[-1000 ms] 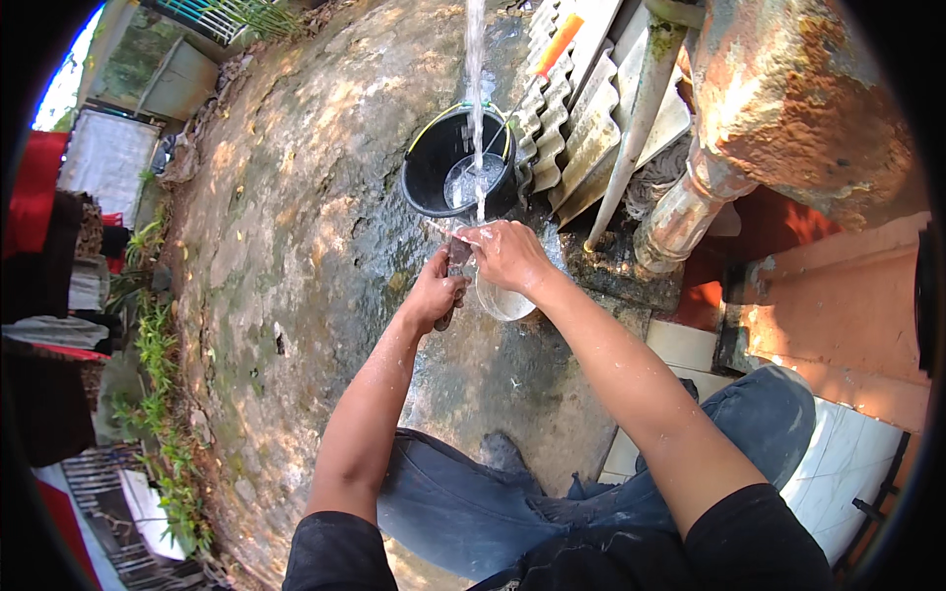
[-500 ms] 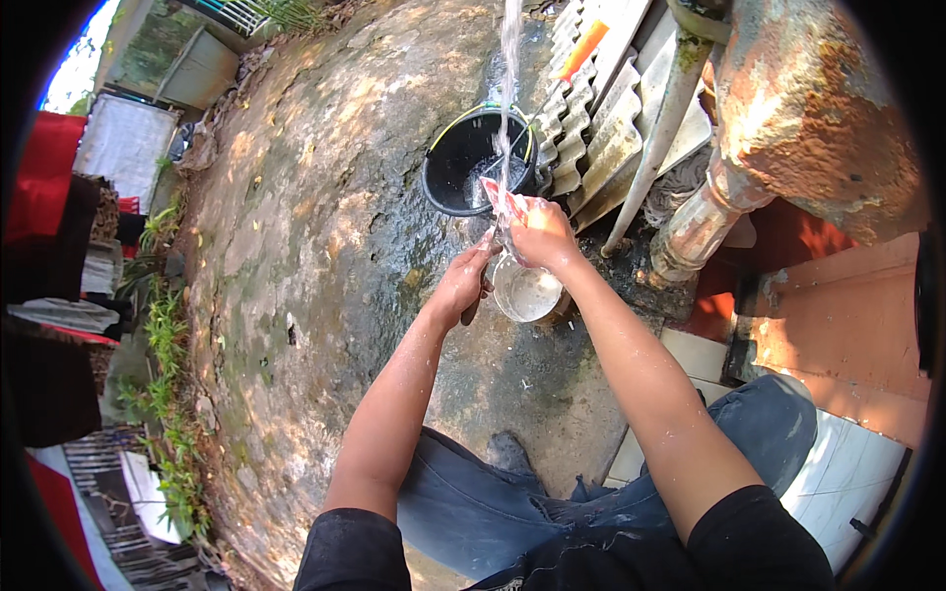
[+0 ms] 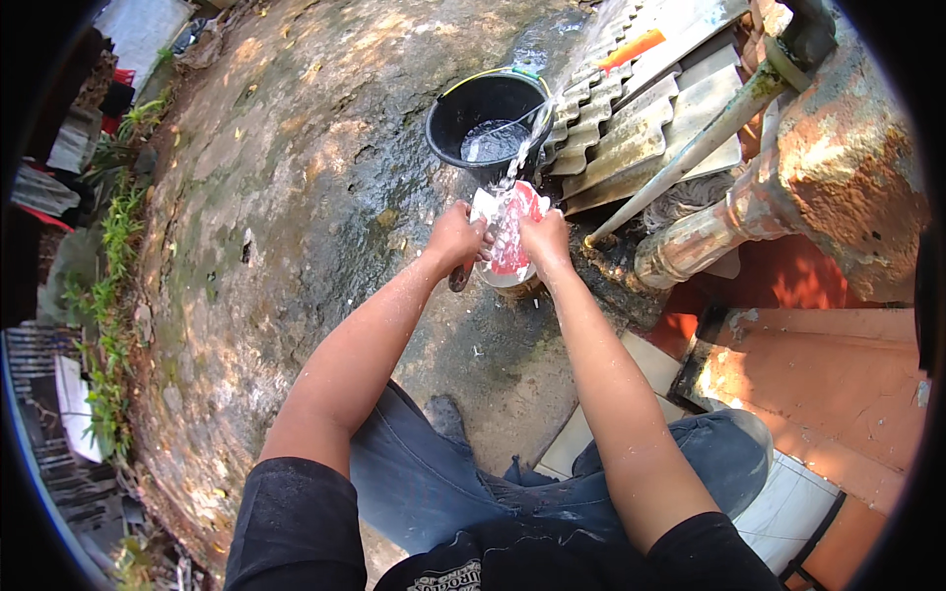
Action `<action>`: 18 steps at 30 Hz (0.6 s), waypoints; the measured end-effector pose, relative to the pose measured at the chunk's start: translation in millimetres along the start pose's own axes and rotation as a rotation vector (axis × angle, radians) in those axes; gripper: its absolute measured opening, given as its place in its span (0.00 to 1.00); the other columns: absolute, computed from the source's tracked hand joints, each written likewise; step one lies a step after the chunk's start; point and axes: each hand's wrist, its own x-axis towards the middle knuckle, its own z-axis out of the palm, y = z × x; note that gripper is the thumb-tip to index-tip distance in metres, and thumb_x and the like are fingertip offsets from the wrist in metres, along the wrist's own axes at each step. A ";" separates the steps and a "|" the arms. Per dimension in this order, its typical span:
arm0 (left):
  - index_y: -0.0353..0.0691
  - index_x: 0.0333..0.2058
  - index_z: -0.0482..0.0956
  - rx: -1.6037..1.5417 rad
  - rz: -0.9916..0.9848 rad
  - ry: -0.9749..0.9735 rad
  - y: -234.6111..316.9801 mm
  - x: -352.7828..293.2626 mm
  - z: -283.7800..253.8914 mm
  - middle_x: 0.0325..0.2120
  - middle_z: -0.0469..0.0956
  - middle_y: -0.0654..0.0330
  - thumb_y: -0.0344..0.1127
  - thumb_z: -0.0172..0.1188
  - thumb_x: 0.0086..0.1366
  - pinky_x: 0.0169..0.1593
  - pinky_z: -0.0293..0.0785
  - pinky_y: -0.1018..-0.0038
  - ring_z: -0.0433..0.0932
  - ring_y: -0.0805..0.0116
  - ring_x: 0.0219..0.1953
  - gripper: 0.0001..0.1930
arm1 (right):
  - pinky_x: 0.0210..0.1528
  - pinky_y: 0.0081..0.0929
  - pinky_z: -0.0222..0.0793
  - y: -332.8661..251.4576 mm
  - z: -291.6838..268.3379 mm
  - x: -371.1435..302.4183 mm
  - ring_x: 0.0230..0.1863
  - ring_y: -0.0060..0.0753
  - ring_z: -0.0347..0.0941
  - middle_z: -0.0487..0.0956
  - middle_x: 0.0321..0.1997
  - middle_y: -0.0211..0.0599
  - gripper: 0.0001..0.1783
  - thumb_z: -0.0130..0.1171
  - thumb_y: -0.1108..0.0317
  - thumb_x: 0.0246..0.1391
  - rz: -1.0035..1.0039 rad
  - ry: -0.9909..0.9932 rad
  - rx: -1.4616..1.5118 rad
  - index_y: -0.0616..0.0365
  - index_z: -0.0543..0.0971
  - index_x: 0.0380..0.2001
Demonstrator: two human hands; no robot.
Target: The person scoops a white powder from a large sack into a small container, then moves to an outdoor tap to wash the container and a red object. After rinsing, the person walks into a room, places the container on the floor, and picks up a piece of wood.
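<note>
On the front of my black, short-sleeved fabric shirt [image 3: 552,563], at the lower edge of my view, I see pale, whitish printed lettering [image 3: 448,577]. It runs in rows of block capitals, the larger one above a smaller one, slanting up toward my right. The edge cuts it off, so I read only part.

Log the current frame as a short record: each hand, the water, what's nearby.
Left hand: gripping a dark-handled tool
Right hand: holding a red flat piece with white bits on it
Water: splashing onto the red flat piece
Beyond hands: black bucket, some water inside
Right of bucket: corrugated sheets, leaning or stacked, unclear which
</note>
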 end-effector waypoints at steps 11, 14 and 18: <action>0.33 0.50 0.77 0.085 0.181 -0.176 4.4 15.7 6.9 0.37 0.81 0.60 0.31 0.62 0.69 0.38 0.73 0.70 0.76 0.74 0.36 0.13 | 0.47 0.57 0.76 -41.3 -23.2 -38.9 0.42 0.66 0.81 0.84 0.40 0.56 0.26 0.55 0.69 0.55 -0.577 -0.080 -0.402 0.46 0.78 0.59; 0.33 0.51 0.77 0.045 0.128 -0.139 8.3 6.4 -5.4 0.37 0.82 0.61 0.29 0.61 0.68 0.39 0.74 0.70 0.76 0.74 0.36 0.14 | 0.45 0.58 0.76 -47.6 -17.0 -46.2 0.40 0.68 0.81 0.84 0.38 0.58 0.26 0.55 0.70 0.55 -0.599 -0.175 -0.410 0.47 0.78 0.59; 0.36 0.51 0.78 0.099 0.180 -0.230 30.0 -7.6 -12.2 0.32 0.79 0.64 0.26 0.60 0.66 0.36 0.72 0.73 0.74 0.75 0.31 0.15 | 0.44 0.58 0.77 -38.6 -23.6 -31.3 0.39 0.66 0.82 0.84 0.34 0.58 0.25 0.56 0.68 0.55 -0.516 -0.157 -0.427 0.44 0.80 0.58</action>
